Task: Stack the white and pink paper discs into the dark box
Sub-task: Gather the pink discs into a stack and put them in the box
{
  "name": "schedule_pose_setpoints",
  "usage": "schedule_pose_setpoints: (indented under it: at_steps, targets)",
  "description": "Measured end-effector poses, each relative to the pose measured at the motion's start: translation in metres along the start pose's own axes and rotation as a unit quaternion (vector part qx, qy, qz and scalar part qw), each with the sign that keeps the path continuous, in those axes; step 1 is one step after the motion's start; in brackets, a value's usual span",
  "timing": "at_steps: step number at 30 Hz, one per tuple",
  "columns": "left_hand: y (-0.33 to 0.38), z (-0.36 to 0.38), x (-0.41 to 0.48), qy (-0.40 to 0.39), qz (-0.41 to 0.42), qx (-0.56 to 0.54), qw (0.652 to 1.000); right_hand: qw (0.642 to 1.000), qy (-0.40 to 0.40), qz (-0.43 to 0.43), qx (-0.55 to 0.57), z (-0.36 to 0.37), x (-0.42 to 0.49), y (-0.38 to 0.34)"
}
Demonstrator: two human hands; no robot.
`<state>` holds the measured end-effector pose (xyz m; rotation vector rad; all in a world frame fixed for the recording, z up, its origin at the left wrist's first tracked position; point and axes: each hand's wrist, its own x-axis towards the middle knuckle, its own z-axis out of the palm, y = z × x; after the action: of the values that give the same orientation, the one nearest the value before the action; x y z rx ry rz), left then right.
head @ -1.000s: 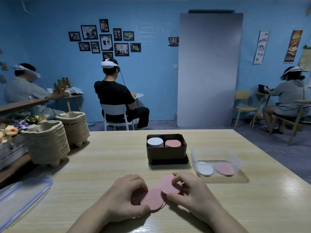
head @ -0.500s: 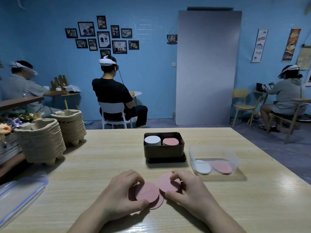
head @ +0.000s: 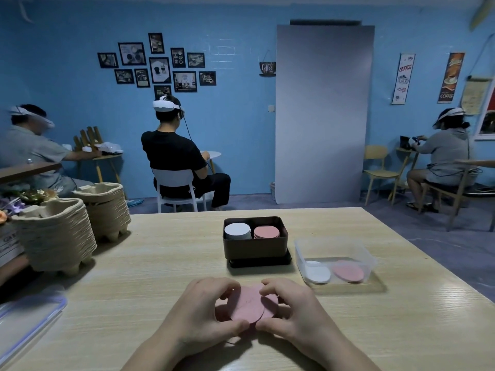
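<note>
At the far left edge of the table (head: 139, 277) lies a clear plastic lid (head: 24, 322), and behind it stand 2 stacks of moulded pulp trays (head: 56, 236).

Near the front edge, the left hand (head: 198, 314) and the right hand (head: 297, 309) close from either side on a small bunch of pink discs (head: 247, 306). The discs are round, so they have no long axis; they lie nearly flat, faces up, overlapping one another, just above the table or resting on it, which I cannot tell. The left thumb presses the near rim and the left fingers (head: 225, 285) curl over the far-left rim; the right fingers (head: 270, 287) hook over the far-right rim and the right thumb meets the near edge. Both hands are grasping the discs, which sit between the 2 sets of fingers.

Compared with 0.5 s ago, the discs have been drawn together: then they were fanned into 2 separate lobes, 1 under each hand, and now they overlap much more closely, with the hands nearer each other.

Beyond the hands, at the table's centre, the dark box (head: 255, 247) sits on its black lid (head: 258, 262). Inside, a stack of white discs (head: 237, 231) fills the left half and a stack of pink discs (head: 266, 232) the right, both lying flat.

To the right, just beside the box, a clear container (head: 334, 253) holds 1 loose pile of white discs (head: 318, 273) and 1 of pink discs (head: 348, 271).
</note>
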<state>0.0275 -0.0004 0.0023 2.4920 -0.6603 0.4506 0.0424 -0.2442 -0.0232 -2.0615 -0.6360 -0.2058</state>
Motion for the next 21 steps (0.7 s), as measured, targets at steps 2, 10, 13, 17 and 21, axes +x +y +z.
schedule_pose_setpoints:
  at_steps: [2,10,13,17,21]
  targets:
    - [0.004,0.004,0.002,-0.009,0.017,-0.007,1.000,1.000,-0.008,-0.015,0.004,-0.001,-0.001,-0.002]
    - [0.005,0.006,-0.004,-0.006,0.021,-0.032,0.999,0.999,-0.015,-0.029,0.021,-0.003,-0.003,-0.005]
    - [0.004,0.005,-0.006,-0.001,0.005,-0.041,0.999,0.999,0.011,-0.026,0.026,-0.006,-0.005,-0.011]
    - [0.006,0.003,-0.006,0.006,-0.002,-0.063,0.998,0.999,0.029,-0.028,0.036,-0.009,-0.005,-0.017]
    - [0.004,0.007,-0.006,0.004,0.010,-0.054,0.998,0.998,0.015,-0.039,0.056,-0.009,-0.005,-0.020]
